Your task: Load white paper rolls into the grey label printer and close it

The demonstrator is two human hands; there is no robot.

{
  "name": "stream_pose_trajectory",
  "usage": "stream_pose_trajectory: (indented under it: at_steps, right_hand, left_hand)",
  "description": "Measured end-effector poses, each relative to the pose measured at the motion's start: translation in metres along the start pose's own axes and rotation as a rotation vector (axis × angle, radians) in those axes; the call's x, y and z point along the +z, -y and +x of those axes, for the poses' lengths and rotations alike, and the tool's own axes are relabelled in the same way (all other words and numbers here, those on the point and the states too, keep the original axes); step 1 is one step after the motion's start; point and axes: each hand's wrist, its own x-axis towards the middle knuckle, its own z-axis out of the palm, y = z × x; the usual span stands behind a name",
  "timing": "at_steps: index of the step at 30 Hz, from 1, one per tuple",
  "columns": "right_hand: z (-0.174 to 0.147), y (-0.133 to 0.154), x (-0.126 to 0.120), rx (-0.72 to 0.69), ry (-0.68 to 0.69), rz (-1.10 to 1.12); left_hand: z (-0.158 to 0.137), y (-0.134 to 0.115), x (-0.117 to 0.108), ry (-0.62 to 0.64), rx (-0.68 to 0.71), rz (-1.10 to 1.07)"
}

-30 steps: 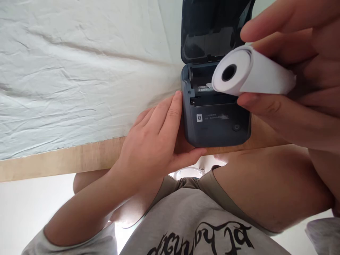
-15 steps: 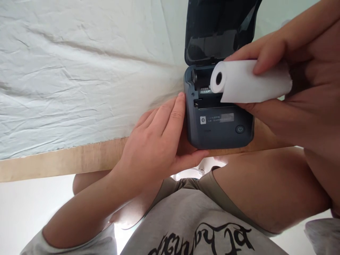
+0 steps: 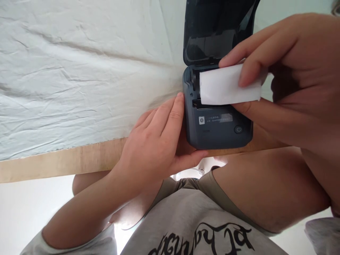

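A dark blue-grey portable printer (image 3: pixel 219 136) lies near the table edge, its black lid (image 3: pixel 212 42) raised at the far side. My left hand (image 3: pixel 155 140) braces its near left corner, fingers along the left side and thumb at the front edge. Between the thumb and fingers of my right hand (image 3: pixel 289 71) is a white paper roll (image 3: pixel 225 86), held over the open paper bay. The roll's loose flap faces me and covers most of the bay. Its right end is partly behind my fingers. I cannot tell if the roll touches the bay floor.
A wrinkled pale cloth (image 3: pixel 92 78) covers the table, with a bare wooden edge (image 3: pixel 66 154) along the near side. My legs and a grey shirt (image 3: pixel 191 216) are below that edge. A small dark object (image 3: pixel 336 7) shows in the top right corner.
My right hand has moved left and turned the paper roll, so its hollow end no longer shows and the roll covers more of the bay. My left hand has stayed in place.
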Motion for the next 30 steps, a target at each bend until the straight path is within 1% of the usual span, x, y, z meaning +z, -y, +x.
stream_pose_trajectory:
  at_steps: [2, 5, 7, 9, 15, 18, 23, 26, 30]
  right_hand:
    - [0.001, 0.000, 0.004, -0.058, 0.011, -0.017]
    - [0.004, 0.001, 0.008, -0.047, 0.003, 0.037]
    - [0.005, 0.002, 0.008, -0.041, 0.044, 0.032]
    - [0.005, 0.002, 0.005, -0.051, 0.073, 0.009]
    - [0.000, 0.003, 0.001, -0.104, 0.077, -0.138]
    - [0.002, 0.001, 0.005, -0.090, 0.089, -0.081]
    - [0.001, -0.009, 0.009, -0.160, -0.004, 0.037]
    - [0.001, -0.012, 0.010, -0.190, -0.006, 0.040]
    - [0.001, -0.009, 0.013, -0.237, -0.030, 0.087]
  left_hand:
    - [0.000, 0.000, 0.000, 0.004, -0.010, -0.002]
    - [0.000, 0.000, 0.000, 0.013, -0.019, -0.017]
    - [0.000, 0.000, 0.000, 0.015, -0.022, -0.016]
    - [0.000, 0.000, 0.000, 0.012, -0.021, 0.007]
    - [0.000, 0.000, 0.000, 0.015, -0.001, 0.044]
    - [0.001, -0.001, -0.001, 0.013, 0.006, 0.044]
    - [0.001, -0.003, -0.001, -0.006, 0.024, 0.096]
    - [0.000, -0.003, 0.000, 0.001, 0.014, 0.104]
    - [0.000, -0.003, 0.001, -0.002, 0.006, 0.113]
